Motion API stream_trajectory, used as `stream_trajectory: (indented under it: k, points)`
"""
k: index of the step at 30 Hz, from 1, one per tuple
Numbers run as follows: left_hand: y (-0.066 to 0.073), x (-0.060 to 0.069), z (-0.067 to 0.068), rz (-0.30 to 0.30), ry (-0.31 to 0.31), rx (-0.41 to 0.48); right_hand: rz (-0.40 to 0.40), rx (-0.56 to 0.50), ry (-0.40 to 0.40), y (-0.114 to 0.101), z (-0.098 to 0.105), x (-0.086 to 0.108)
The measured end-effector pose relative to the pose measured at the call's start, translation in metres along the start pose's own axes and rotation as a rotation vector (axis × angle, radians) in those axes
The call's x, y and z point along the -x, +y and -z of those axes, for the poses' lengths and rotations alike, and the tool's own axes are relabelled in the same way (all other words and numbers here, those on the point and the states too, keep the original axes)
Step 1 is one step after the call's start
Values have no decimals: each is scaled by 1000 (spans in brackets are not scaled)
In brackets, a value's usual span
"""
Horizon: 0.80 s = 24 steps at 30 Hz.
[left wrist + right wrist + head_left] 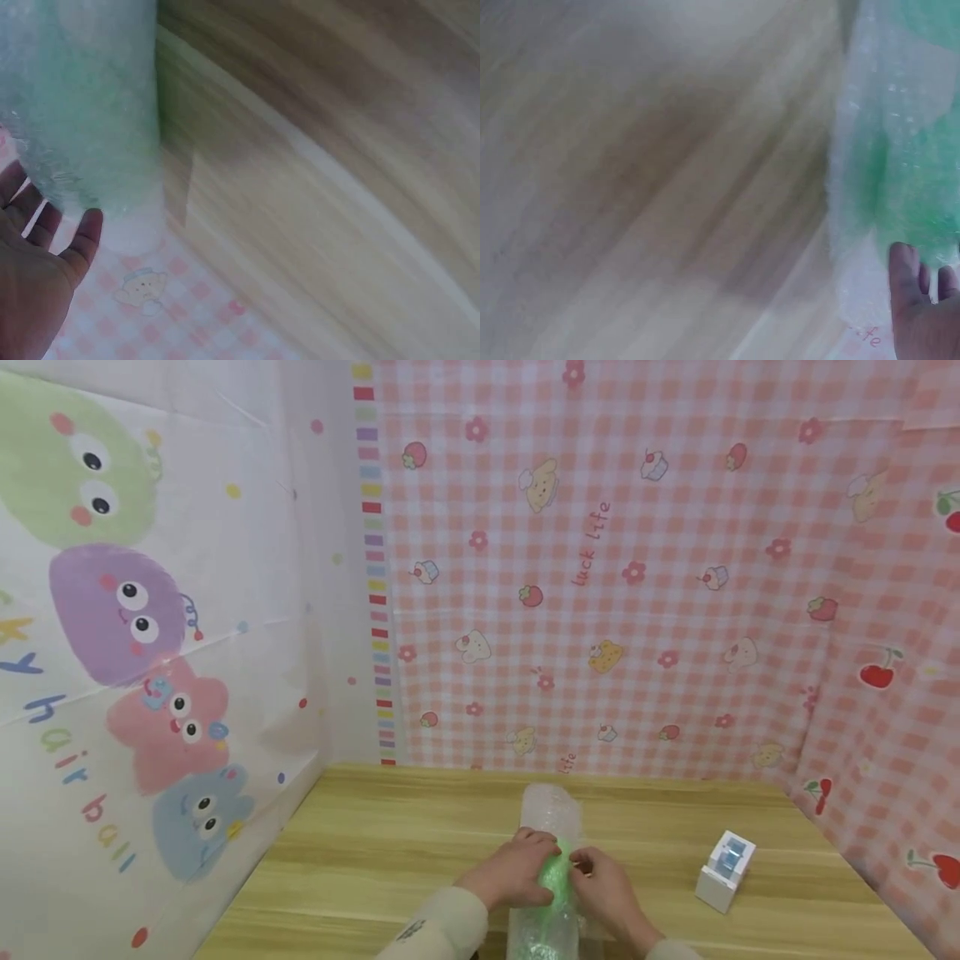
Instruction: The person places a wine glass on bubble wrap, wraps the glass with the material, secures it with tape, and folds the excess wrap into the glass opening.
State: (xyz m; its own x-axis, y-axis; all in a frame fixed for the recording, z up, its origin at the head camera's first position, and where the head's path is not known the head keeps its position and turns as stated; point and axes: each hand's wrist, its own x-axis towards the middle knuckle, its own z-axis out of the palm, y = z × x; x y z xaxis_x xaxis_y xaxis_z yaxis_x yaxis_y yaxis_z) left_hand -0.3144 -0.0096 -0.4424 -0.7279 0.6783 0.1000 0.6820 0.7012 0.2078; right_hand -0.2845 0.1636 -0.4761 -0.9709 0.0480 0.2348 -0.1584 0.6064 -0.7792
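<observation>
A long bundle of clear bubble wrap (551, 810) with something green inside lies on the table, running from its near edge toward the back. What the green thing is, the wrap hides. My left hand (517, 868) rests on the left side of the bundle; in the left wrist view its fingers (88, 229) are spread against the plastic. On the opposite side my right hand (607, 889) has curled fingers and appears to pinch the wrap's edge. The right wrist view shows the thumb (904, 262) against the bubble wrap (855, 180).
To the right on the wooden table (375, 843) stands a small white tape dispenser (726, 870) with a blue roll. A pink checked cloth (675, 610) hangs behind the table, and a white printed cloth (262, 568) hangs along the left.
</observation>
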Motion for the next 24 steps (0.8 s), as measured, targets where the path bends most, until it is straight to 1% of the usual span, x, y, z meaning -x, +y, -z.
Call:
stream_trajectory:
  k: [3, 5, 8, 10, 12, 16, 18, 19, 24]
  points:
    - [-2, 3, 0, 3, 0, 60, -66, -42, -37, -4, 0, 1]
    - [-2, 3, 1, 5, -3, 83, -110, -79, -60, -5, -1, 1]
    - [-3, 2, 2, 10, -11, 104, -133, -142, -67, -3, -2, 1]
    - [-2, 1, 4, 9, -12, 112, -132, -184, -63, 0, -2, 1]
    - [-3, 2, 4, -2, 25, 121, -130, -232, -63, 2, -2, 1]
    - [-4, 3, 4, 16, 84, 154, -161, -292, -87, 5, -1, -2]
    - [-5, 4, 6, 28, 84, 153, -176, -306, -99, 5, -1, -2]
    - [-5, 4, 6, 35, 71, 146, -180, -306, -106, 5, 0, -2]
    - [-6, 4, 6, 19, 42, 90, -213, -312, -137, 5, -1, 0]
